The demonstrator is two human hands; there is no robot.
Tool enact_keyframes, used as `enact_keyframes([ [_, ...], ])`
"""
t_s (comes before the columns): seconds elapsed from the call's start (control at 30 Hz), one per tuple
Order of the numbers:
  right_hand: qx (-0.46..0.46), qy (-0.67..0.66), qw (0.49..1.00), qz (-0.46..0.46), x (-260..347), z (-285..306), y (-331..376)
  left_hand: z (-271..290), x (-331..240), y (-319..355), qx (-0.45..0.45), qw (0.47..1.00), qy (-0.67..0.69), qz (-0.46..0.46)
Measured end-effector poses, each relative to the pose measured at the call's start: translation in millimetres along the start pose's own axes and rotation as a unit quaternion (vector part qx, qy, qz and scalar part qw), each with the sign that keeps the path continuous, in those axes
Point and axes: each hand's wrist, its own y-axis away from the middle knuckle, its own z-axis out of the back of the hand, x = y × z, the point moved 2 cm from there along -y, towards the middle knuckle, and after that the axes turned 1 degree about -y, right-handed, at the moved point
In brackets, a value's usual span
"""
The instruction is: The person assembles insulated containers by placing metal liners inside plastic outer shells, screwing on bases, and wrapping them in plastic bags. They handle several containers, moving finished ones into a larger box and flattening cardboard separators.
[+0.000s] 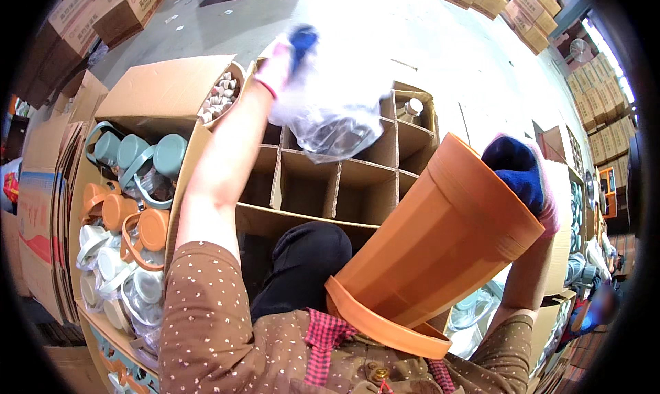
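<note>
My right hand [526, 177], in a pink and blue glove, grips a large orange tapered canister [430, 236] by its upper right side. The canister leans across my lap, and an orange strap handle [385, 325] loops round its lower end against my apron. My left hand [289, 57], gloved alike and smeared by motion, is raised beyond the divided carton, closed on a clear plastic bag [337, 129]. The bag hangs over the cardboard dividers [309, 181]. In the carton's far right compartment stands a bottle-like thing with a pale cap [411, 109].
On my left an open carton holds teal lids [168, 155], orange lids [152, 229] and white ones with strap handles. Small pale caps [220, 98] fill a container beside it. Flattened cartons [41, 208] stand farther left. More handled parts lie at right, where another person [598, 308] shows.
</note>
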Motion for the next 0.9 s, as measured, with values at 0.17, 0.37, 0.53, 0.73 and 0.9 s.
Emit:
enact_keyframes([
  [0.17,0.011,0.022,0.998,0.063,-15,9,-15,53,-75,14,-0.178,0.882,-0.269,-0.343],
  [0.37,-0.043,0.004,0.979,0.200,-44,18,-19,-86,0,103,0.027,0.994,0.003,-0.107],
  [0.53,-0.045,-0.084,0.987,0.130,-22,10,-6,-9,90,-3,-0.053,0.973,0.210,0.078],
  [0.73,-0.224,-0.153,0.943,0.194,-74,45,-60,-53,60,40,0.142,0.965,-0.156,-0.153],
  [0.9,-0.366,0.038,0.878,0.306,-105,16,-157,-128,-40,132,0.286,0.909,-0.246,-0.179],
])
